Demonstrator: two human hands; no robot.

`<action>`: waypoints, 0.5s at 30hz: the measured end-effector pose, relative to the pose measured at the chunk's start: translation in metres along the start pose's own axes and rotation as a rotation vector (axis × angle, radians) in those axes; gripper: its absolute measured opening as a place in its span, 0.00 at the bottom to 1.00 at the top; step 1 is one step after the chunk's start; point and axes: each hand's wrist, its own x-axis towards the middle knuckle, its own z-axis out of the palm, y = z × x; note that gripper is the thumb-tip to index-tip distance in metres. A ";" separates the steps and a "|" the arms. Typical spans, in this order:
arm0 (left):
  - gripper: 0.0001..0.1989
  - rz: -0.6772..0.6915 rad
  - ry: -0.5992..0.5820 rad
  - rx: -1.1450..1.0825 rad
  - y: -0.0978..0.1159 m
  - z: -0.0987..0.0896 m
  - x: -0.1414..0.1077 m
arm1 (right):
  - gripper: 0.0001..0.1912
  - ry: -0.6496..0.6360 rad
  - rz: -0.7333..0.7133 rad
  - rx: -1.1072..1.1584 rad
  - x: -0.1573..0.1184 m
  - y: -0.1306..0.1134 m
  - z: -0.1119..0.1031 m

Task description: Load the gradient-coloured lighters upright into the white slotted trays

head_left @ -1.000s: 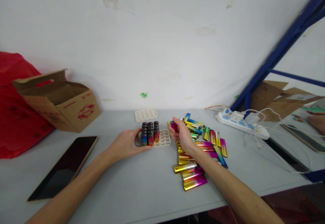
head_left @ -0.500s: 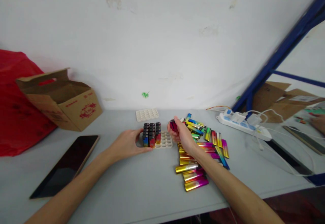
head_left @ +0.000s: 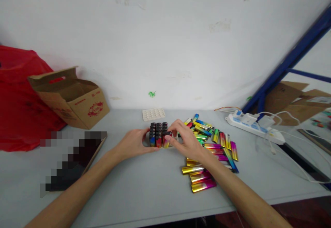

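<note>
The right hand (head_left: pixel 186 141) is pinching a lighter (head_left: pixel 167 137) in its grip, setting it into the white tray (head_left: pixel 170 141) beside the standing lighters (head_left: pixel 157 135). The left hand (head_left: pixel 134 143) is clasping the tray's left edge. Loose lighters (head_left: pixel 207 145) are lying right of the tray on the tabletop (head_left: pixel 144 183).

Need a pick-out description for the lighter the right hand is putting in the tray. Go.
Start at the grey table, then the white tray at its middle, steadied by the left hand. The lighter is at the tray's right edge of upright ones, under the right hand. Unlike the loose lighters lying flat, it is being gripped.
</note>
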 end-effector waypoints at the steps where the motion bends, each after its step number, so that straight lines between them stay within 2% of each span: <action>1: 0.32 0.000 0.001 0.001 0.000 0.000 0.000 | 0.11 -0.033 0.013 -0.011 -0.001 0.000 0.000; 6: 0.35 0.006 0.007 0.013 0.000 0.000 0.000 | 0.10 -0.178 0.099 -0.051 -0.003 0.004 0.000; 10: 0.35 0.013 0.009 0.009 0.001 0.000 -0.001 | 0.10 -0.203 0.109 -0.149 -0.004 0.006 0.001; 15: 0.34 0.007 0.010 0.014 0.000 0.001 -0.001 | 0.11 -0.217 0.098 -0.146 -0.002 0.007 -0.001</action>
